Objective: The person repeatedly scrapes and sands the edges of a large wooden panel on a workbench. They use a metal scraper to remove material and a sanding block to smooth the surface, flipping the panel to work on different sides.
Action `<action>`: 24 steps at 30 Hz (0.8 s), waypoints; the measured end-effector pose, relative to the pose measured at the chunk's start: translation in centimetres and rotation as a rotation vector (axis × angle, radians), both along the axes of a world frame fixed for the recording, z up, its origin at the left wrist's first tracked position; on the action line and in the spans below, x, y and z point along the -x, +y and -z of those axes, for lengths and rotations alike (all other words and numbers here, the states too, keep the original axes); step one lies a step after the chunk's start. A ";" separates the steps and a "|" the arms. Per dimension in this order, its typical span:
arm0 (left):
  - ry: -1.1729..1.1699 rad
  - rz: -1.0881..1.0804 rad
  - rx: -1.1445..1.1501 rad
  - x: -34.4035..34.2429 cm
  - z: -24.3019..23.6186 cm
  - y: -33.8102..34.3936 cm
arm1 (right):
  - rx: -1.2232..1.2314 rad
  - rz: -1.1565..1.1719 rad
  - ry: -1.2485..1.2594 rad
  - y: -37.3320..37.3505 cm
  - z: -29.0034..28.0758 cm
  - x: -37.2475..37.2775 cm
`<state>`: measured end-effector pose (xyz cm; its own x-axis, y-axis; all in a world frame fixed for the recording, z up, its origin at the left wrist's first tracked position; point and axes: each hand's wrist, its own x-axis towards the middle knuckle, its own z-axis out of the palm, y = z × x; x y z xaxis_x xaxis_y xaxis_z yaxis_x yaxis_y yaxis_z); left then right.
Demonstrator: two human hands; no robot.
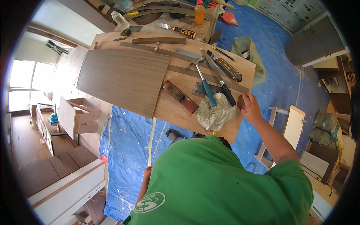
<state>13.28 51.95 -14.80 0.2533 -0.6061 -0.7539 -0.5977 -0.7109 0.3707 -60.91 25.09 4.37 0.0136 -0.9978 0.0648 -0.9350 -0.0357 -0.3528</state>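
At the right end of the plywood worktop point(159, 107), my right hand point(250, 107) has its fingers closed on a small brown piece point(240, 102), perhaps wood or folded sandpaper. Just left of it lies a crumpled whitish cloth point(217, 112). A claw hammer point(205, 84) with a teal handle and a black-handled file point(221, 80) rest with their handle ends by the cloth. Beside them are a reddish hand plane point(180, 96) and a dark flat block point(206, 89). My left hand point(147, 172) hangs low at my left side, its fingers mostly hidden.
A brown wood-grain panel point(123, 77) covers the worktop's left part. Behind lie a handsaw point(225, 66), a pencil point(224, 54), a chisel point(183, 32) and an orange bottle point(199, 13). Blue sheeting point(127, 150) covers the floor; a white-topped step point(290, 129) stands right.
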 end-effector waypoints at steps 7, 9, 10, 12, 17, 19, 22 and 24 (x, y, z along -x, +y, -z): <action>0.042 -0.057 0.040 -0.6 -0.3 0.3 | 0.029 0.024 -0.083 1.2 1.0 0.4; 0.056 -0.092 -0.004 1.3 -1.3 -2.2 | 0.028 0.092 -0.236 0.2 1.6 0.3; 0.032 -0.061 -0.012 2.4 -2.1 -3.7 | 0.026 0.127 -0.313 -0.4 1.8 0.3; 0.036 -0.019 0.031 5.4 -4.9 -6.6 | -0.202 0.212 -0.559 -2.1 1.2 -0.2; 0.147 -0.160 0.080 7.4 -9.4 -9.4 | -0.489 0.141 -0.453 -4.3 -3.8 -3.8; 0.157 -0.201 0.085 7.6 -9.4 -9.6 | -0.437 0.189 -0.389 -4.3 -2.6 -2.9; 0.067 -0.080 0.101 8.4 -10.5 -8.5 | -0.400 0.211 -0.283 -4.8 -3.2 -0.9; 0.005 -0.010 0.072 8.3 -9.8 -7.6 | -0.249 0.158 -0.240 -4.7 -2.3 0.6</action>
<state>5.01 44.32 -5.01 0.2564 -0.6560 -0.7099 -0.5887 -0.6885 0.4236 -61.47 20.42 6.65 -0.1278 -0.9720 -0.1971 -0.8116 0.2167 -0.5425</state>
